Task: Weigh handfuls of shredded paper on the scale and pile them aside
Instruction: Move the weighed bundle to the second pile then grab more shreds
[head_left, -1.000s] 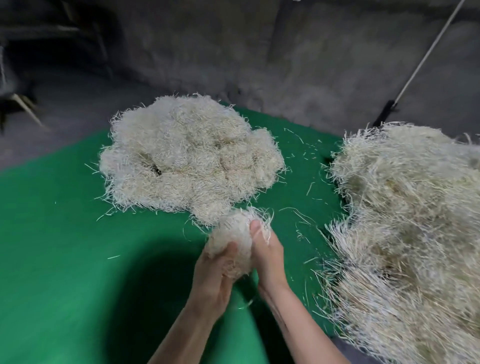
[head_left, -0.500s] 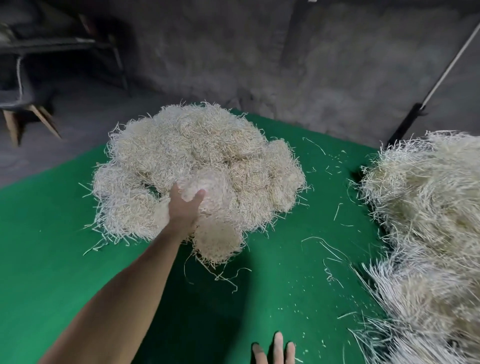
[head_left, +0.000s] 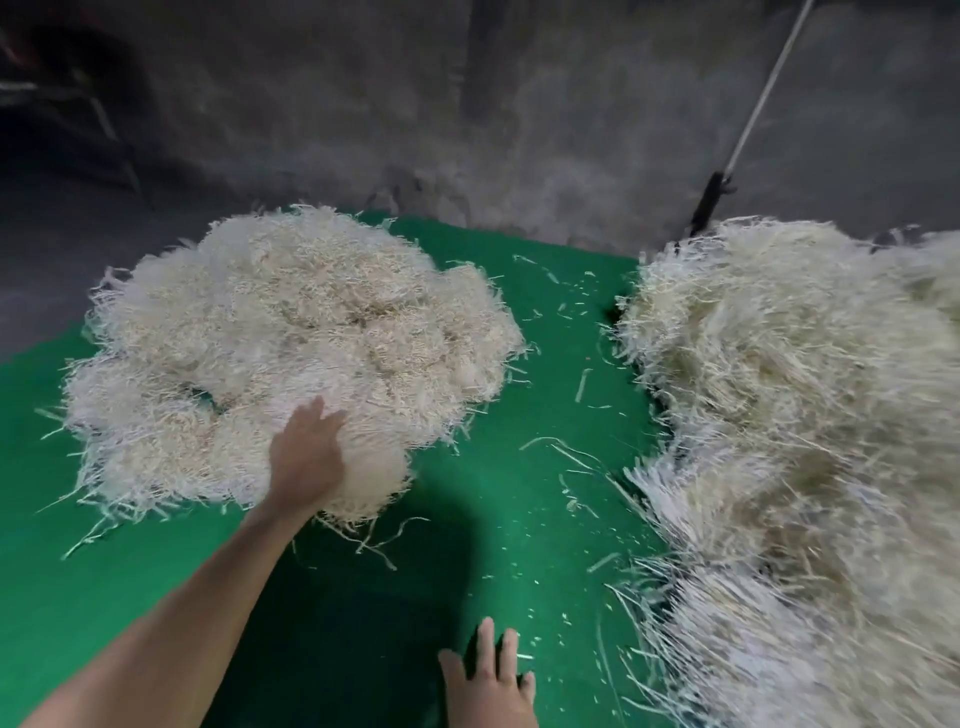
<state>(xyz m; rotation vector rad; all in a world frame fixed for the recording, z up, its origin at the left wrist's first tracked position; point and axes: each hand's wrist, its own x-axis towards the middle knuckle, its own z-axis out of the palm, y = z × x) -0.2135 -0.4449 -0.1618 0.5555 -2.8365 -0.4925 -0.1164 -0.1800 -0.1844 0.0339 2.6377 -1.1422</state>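
Observation:
A low pile of rounded clumps of pale shredded paper (head_left: 291, 353) lies on the green mat (head_left: 104, 561) at the left. My left hand (head_left: 306, 457) is stretched out with its fingers resting on the pile's near edge, against the nearest clump. My right hand (head_left: 491, 680) sits low at the bottom edge, fingers straight and spread over the mat, holding nothing. A much larger loose heap of shredded paper (head_left: 789, 441) fills the right side. No scale shows in this view.
Loose paper strands (head_left: 571, 457) are scattered over the green mat between the two heaps. A grey concrete wall and floor lie behind. A white pole with a dark grip (head_left: 727, 156) leans against the wall behind the big heap.
Both hands held a clump a second ago. My left hand carried it onto the left pile and now rests at the pile's near edge; my right hand dropped low with nothing in it.

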